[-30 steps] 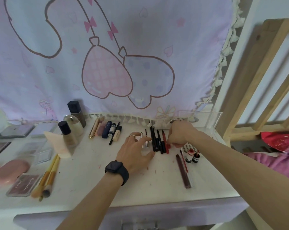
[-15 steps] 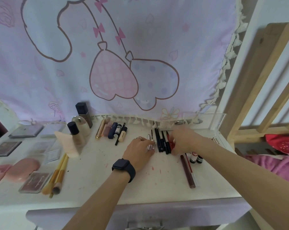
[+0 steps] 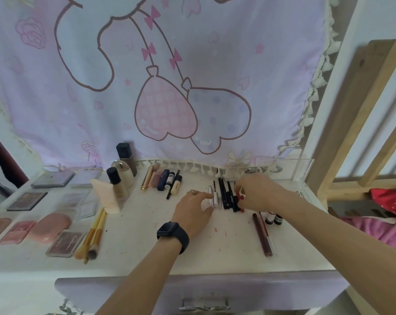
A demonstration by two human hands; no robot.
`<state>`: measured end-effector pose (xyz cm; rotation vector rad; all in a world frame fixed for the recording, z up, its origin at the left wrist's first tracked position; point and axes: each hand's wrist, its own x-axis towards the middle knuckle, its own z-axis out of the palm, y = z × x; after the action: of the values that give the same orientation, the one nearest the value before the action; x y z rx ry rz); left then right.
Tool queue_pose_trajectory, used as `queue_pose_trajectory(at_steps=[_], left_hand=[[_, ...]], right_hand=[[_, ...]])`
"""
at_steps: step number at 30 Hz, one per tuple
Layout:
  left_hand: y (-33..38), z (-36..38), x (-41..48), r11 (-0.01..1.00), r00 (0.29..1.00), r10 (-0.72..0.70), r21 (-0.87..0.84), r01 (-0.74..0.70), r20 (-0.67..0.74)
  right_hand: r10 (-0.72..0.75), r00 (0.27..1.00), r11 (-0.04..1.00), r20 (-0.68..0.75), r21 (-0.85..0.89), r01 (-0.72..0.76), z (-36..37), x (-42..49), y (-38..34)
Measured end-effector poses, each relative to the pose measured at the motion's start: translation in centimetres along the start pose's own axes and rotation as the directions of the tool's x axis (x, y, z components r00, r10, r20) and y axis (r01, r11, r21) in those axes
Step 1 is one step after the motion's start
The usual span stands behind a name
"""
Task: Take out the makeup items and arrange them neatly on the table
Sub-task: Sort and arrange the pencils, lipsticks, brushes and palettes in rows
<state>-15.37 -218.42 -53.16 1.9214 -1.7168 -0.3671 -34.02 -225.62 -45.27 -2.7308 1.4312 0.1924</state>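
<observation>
A row of thin black pencils point(image 3: 226, 194) lies side by side at the middle back of the white table point(image 3: 147, 258). My left hand point(image 3: 193, 212), with a dark watch on the wrist, touches the silver tubes point(image 3: 214, 197) at the row's left end with its fingertips. My right hand point(image 3: 258, 193) rests at the row's right end, its fingers curled round a red pencil point(image 3: 240, 201). Two long dark red pencils point(image 3: 261, 233) lie diagonally in front of my right forearm.
Lipsticks and tubes point(image 3: 165, 183) and foundation bottles point(image 3: 119, 180) stand at the back left. Brushes point(image 3: 93, 237) and palettes point(image 3: 64, 244) lie left. Small red-capped bottles point(image 3: 273, 218) and a clear acrylic box point(image 3: 287, 169) sit right. A wooden frame point(image 3: 360, 123) rises beyond.
Both hands have stayed at the pencil row. My left fingertips have drawn in against the silver tubes, and my right hand has closed on the red pencil. The camera tilted down.
</observation>
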Motion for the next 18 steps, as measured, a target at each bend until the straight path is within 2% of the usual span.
queue_pose_trajectory(at_steps=[5,10,12,16,18], left_hand=[[-2.1,-2.0,-1.6,0.999,0.998,-0.042,0.032,0.043,-0.043],[-4.6,-3.9,-2.3,0.986,0.991,-0.093,0.131,0.106,-0.095],[-5.2,-4.4,-2.2,0.976,0.989,-0.098,0.181,0.117,-0.108],[-5.8,-4.1,-1.1,0.951,0.993,-0.065,0.295,0.090,-0.095],[-5.9,-3.7,-0.6,0.932,0.995,-0.038,0.356,0.070,-0.095]], right_hand=[[-0.049,0.997,0.989,-0.065,0.137,0.058,0.8,-1.8,-2.2],[0.024,0.971,0.900,-0.237,0.427,0.083,5.8,-4.7,-5.8],[0.052,0.944,0.896,-0.325,0.433,0.100,8.3,-5.7,-7.5],[0.031,0.931,0.950,-0.364,0.302,0.086,11.7,-7.0,-9.3],[0.060,0.906,0.955,-0.420,0.288,0.070,12.3,-7.3,-9.5]])
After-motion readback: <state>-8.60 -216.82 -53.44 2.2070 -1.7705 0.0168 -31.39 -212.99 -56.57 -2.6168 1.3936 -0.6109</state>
